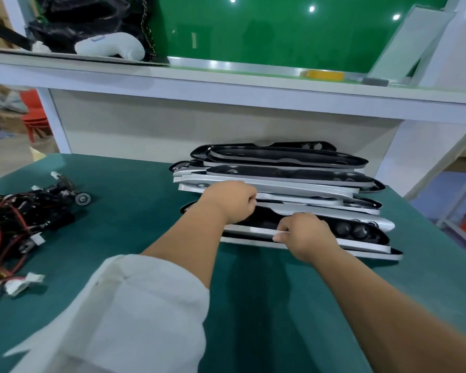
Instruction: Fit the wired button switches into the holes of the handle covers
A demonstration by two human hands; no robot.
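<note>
**Both hands on one cover, switches off to the left**

The right hand [304, 235] pinches the near rim of a handle cover [264, 220], with the thumb along the pale edge and the fingers curled over into the black hollow. The left hand [229, 200], just up and left of it, is curled onto the far silver rim. This looks like the same cover, though the hand hides the contact.

The cover's long axis runs left to right across the frame, dipping slightly to the right. Its two round holes [353, 230] sit toward the right end, just right of the right hand.

The cover lies at the front of the pile of covers [280, 168] at centre right, on the green mat [151, 211]. All the covers lie the same way. I count roughly nine, but they overlap too much for an exact count.

The wired button switches [24, 211] lie in a tangle at the left edge of the frame, well apart from the pile and nearer the left hand. Only one round button face [82, 198] shows clearly, so I cannot tell how many there are.

The left hand is probably the one to fetch a switch while the right keeps hold of the cover.
</note>
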